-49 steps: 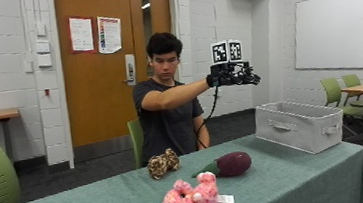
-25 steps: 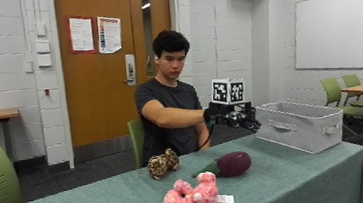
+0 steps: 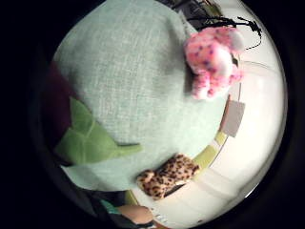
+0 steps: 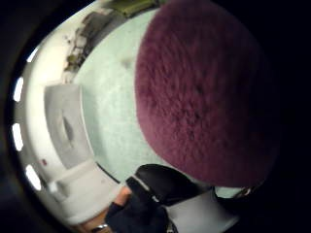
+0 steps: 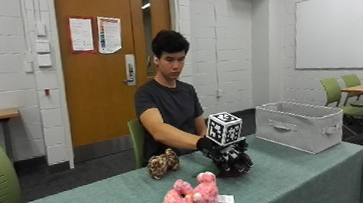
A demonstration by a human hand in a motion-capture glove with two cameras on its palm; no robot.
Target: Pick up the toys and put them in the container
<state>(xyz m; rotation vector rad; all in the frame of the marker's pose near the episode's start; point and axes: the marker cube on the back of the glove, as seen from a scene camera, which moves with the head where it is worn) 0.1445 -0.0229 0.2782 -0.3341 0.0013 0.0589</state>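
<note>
Green cloth table (image 5: 296,181) with three plush toys and a grey container.

Nearest lies the pink toy (image 5: 192,198); behind it the gloved right hand (image 5: 230,157) covers the maroon toy (image 4: 204,92), grip seemingly closing, unclear; leopard toy (image 5: 163,163) beside; container (image 5: 299,125) farthest.

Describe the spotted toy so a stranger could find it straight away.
Start at the green-clothed table before the seated person. Near its back edge, beside the gloved right hand, lies the spotted toy. It alone is tan with dark leopard spots; the plush toy nearer the front is pink.
</note>
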